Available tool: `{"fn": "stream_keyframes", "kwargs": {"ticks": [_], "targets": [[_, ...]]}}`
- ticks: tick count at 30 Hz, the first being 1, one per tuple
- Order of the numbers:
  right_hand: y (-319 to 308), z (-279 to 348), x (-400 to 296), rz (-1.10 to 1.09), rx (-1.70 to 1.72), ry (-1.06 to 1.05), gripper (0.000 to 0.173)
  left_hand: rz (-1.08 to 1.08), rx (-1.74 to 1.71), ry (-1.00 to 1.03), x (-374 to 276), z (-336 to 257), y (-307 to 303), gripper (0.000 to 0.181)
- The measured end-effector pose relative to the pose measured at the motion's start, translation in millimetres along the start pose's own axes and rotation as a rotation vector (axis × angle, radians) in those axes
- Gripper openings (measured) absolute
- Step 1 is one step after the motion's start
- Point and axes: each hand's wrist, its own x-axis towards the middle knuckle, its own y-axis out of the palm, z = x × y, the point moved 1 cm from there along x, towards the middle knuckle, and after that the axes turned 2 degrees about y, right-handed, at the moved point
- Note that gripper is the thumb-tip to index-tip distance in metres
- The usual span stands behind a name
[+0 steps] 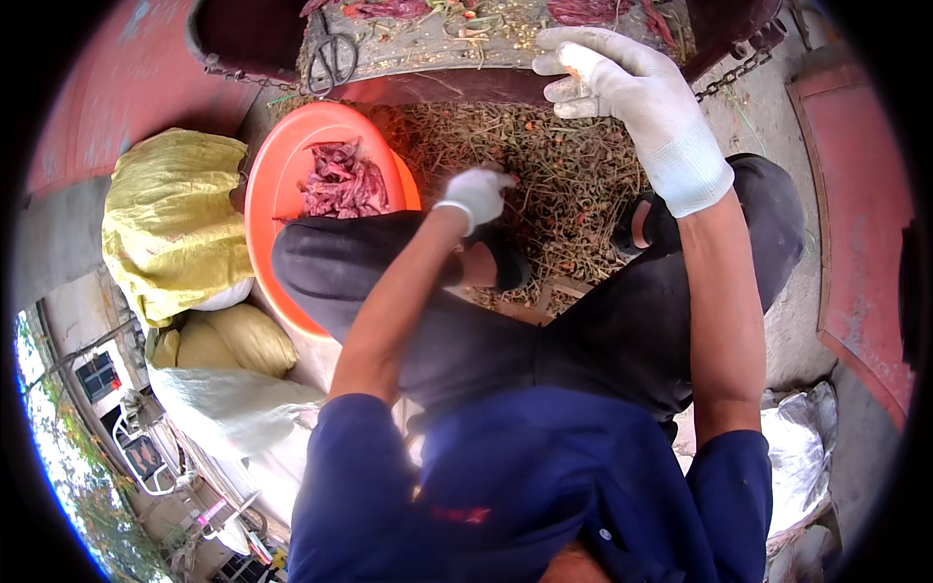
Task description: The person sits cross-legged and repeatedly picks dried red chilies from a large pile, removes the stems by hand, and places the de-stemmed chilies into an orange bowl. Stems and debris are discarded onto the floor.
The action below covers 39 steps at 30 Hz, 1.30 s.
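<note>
In a white glove, my left hand (477,195) is low over a pile of dry stems (583,164), blurred. A small red bit shows by its fingertips; whether it is held cannot be told. My right hand (619,87), also in a white glove, is raised at the front edge of a littered work surface (437,51). Its fingers are bent and apart, with an orange spot on one and nothing clearly held. Dark red dried pods, seemingly chillies (342,182), lie in an orange plastic basin (266,211) left of my knee. Iron scissors (332,62) rest on the surface's left side.
Yellow woven sacks (175,218) and a white sack (226,408) stand left of the basin. Chains (736,73) hang at the surface's sides. Red metal panels (860,218) flank me. Another white sack (798,452) is at lower right.
</note>
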Motion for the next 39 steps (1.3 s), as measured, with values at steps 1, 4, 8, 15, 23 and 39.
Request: {"fn": "stream_keyframes", "kwargs": {"ticks": [1, 4, 8, 15, 23, 39], "targets": [[-1, -1, 0, -0.007, 0.009, -0.002, 0.034, 0.012, 0.094, 0.051, 9, 0, 21, 0.043], [-13, -7, -1, 0.004, 0.011, -0.040, 0.034, 0.203, 0.150, -0.052, 29, -8, 49, 0.056], [-20, -5, 0, 0.018, -0.035, -0.040, 0.035, 0.169, 0.121, -0.126, 39, 3, 76, 0.063], [-15, -1, 3, 0.003, -0.012, -0.010, 0.035, -0.227, -0.288, -0.141, 34, 15, 58, 0.033], [-6, -14, 11, -0.067, -0.066, -0.022, 0.028, -0.468, -1.135, -0.253, -5, -22, -25, 0.015], [-39, -8, -15, -0.124, -0.071, -0.043, 0.028, -0.337, -0.338, 0.212, 18, -66, 19, 0.030]]}}
